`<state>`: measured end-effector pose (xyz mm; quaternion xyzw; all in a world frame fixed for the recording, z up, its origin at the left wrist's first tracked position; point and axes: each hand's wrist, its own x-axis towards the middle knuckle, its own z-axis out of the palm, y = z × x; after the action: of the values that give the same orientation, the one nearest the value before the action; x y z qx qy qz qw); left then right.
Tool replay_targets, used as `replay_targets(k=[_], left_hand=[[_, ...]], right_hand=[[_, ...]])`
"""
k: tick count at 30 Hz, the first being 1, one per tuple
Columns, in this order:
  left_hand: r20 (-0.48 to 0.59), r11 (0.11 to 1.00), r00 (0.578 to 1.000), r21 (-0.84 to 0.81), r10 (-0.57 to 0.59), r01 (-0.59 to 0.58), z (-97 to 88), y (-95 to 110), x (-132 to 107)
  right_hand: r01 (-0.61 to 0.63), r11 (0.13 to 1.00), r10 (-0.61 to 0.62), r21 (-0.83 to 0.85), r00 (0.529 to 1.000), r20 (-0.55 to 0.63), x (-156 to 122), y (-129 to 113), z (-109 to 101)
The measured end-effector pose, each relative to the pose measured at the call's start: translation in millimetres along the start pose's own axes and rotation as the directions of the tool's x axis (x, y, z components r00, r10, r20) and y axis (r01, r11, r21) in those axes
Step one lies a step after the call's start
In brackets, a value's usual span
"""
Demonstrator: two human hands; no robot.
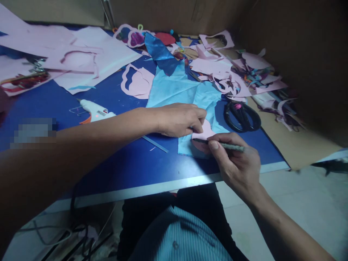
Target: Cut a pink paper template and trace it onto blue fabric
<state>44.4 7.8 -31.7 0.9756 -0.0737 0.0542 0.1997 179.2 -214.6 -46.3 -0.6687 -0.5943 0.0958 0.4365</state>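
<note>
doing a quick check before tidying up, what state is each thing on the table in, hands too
light blue fabric: spread out, creased
pink cutout: lying on the light blue fabric
left hand: fingers bent, resting on the pink cutout
right hand: closed around a pen
pen: slanted, tip at the pink cutout
black-handled scissors: lying down, blades hidden
hot glue gun: lying on its side, power unclear

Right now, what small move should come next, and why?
Probably guide the pen along the edge of the pink piece: the right hand holds its tip near that edge, while the left hand rests there, over blue cloth.
</note>
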Motion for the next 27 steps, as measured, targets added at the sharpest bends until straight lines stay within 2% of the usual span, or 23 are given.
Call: replay_targets(k=[18, 27], left_hand=[[0.014, 1.000, 1.000, 0.029, -0.008, 0.008, 0.3, 0.4, -0.9], [0.003, 1.000, 1.000, 0.023, -0.009, 0.009, -0.1, 1.8, -1.2]], right_hand=[[-0.015, 1.000, 0.016, -0.024, 1.000, 0.020, 0.7, 1.0, 0.6], [-0.102, 0.991, 0.105, 0.084, 0.994, -0.026, -6.4, 3.0, -6.1]])
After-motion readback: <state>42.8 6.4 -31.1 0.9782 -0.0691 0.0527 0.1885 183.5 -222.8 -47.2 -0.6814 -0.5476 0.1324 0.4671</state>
